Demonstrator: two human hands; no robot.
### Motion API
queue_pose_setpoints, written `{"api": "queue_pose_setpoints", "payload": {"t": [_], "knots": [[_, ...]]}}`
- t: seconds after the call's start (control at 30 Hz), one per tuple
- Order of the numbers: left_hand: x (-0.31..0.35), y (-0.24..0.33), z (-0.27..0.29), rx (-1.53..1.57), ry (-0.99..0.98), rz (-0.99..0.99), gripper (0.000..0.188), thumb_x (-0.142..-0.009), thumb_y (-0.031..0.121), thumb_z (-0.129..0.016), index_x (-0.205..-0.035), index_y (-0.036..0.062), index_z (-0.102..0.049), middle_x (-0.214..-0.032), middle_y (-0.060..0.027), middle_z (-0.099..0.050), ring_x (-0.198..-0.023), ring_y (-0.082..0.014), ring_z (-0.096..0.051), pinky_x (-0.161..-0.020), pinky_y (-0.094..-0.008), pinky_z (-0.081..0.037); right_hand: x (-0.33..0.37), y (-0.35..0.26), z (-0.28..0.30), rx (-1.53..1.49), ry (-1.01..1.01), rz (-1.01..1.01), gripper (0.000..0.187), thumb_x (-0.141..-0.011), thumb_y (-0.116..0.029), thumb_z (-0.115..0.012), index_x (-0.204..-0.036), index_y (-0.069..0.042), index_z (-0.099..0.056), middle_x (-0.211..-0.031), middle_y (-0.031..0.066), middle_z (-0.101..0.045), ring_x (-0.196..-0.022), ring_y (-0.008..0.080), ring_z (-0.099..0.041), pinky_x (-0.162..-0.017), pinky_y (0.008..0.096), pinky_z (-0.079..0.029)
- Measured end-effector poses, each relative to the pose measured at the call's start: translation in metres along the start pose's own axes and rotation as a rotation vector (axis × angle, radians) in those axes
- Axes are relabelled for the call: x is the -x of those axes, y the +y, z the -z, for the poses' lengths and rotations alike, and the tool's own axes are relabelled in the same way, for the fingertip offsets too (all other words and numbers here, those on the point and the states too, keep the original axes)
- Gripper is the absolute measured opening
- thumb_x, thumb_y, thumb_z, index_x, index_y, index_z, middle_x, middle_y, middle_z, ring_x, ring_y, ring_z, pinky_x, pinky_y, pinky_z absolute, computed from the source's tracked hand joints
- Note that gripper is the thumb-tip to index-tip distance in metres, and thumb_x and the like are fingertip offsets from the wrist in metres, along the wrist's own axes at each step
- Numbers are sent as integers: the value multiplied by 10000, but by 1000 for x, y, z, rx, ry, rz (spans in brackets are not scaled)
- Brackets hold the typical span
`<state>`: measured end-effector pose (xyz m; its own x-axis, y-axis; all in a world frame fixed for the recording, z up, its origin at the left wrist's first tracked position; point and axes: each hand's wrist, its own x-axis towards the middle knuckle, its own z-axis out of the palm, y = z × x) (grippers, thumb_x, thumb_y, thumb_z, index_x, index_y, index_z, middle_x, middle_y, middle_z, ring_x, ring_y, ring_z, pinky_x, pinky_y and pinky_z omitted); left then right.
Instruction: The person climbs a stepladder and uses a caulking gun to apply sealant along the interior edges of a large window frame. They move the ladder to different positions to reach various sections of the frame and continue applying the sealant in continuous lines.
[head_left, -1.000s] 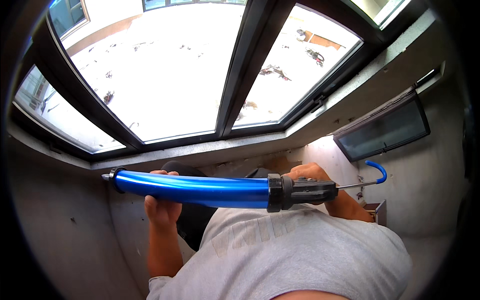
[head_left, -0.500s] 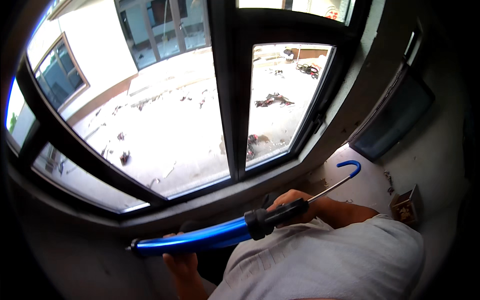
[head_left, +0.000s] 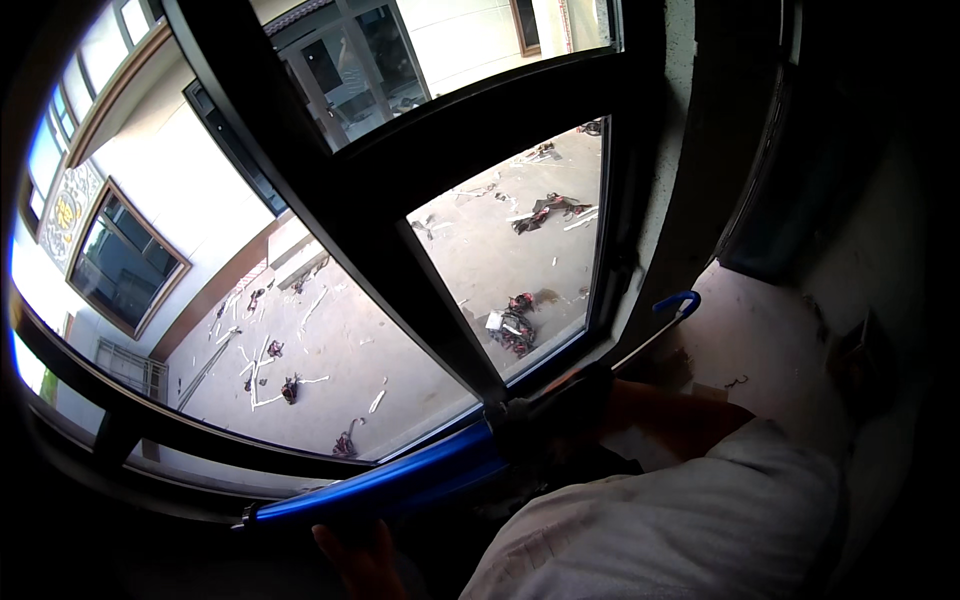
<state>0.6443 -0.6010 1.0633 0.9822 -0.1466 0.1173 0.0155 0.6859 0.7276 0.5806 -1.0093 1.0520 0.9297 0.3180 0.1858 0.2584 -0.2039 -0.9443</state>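
Note:
A caulking gun with a shiny blue barrel [head_left: 400, 484] lies slantwise across the view, low along the window. Its thin tip points left, close to the dark lower window frame [head_left: 230, 455]. My right hand [head_left: 588, 392], deep in shadow, grips the black handle end. From there a metal rod runs up to the right and ends in a blue hook [head_left: 682, 302]. Under the barrel's left part, my left hand [head_left: 358, 556] supports it, thumb and a finger showing below; the other fingers are mostly hidden behind the barrel.
A black-framed window [head_left: 350, 230] fills the upper view, with a rough wall edge [head_left: 672, 150] to its right. Outside lies a paved yard [head_left: 440, 350] with scattered debris and a pale building [head_left: 225, 150]. A small box [head_left: 866, 345] stands at the dark right side.
The view has swung and the room looks darker. The caulking gun now appears nearer the lower window frame, its tip slightly further left. Both hands remain on it.

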Motion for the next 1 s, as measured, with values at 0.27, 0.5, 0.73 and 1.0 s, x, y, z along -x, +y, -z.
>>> {"api": "queue_pose_setpoints", "payload": {"t": [0.27,0.5,0.73,1.0], "knots": [[-44,23,-124,-81,-19,73,678,-908,450,-602,-1387,-2,-443,-1321,-197,-554,-1234,-348,-519,-1075,-512,-388,31,-39,57,-113,166,163,417,-827,-182,-776,-1202,-78,-627,-1114,56,-664,-1034,167,-620,-916,337,-508],[-92,21,-271,-113,-293,116,578,-903,312,-670,-1330,-34,-491,-1222,-241,-601,-1209,-341,-562,-1035,-534,-445,70,-14,91,-513,369,166,375,-813,-123,-768,-1146,-60,-608,-771,17,-630,-592,92,-554,-531,246,-447],[-113,-7,-389,-436,-440,58,473,-923,427,-636,-1146,24,-533,-1010,-154,-629,-969,-246,-633,-900,-429,-513,101,-59,137,-1085,328,212,445,-875,-219,-730,-1231,-40,-534,-621,-3,-530,-459,66,-456,-476,220,-378],[-111,-85,-501,-489,-528,289,622,-806,253,-809,-1234,-19,-449,-1159,-207,-602,-1122,-293,-609,-1003,-444,-499,143,-5,145,-1340,437,303,490,-855,-310,-721,-1198,13,-583,-747,62,-634,-545,162,-545,-485,312,-383]]}}
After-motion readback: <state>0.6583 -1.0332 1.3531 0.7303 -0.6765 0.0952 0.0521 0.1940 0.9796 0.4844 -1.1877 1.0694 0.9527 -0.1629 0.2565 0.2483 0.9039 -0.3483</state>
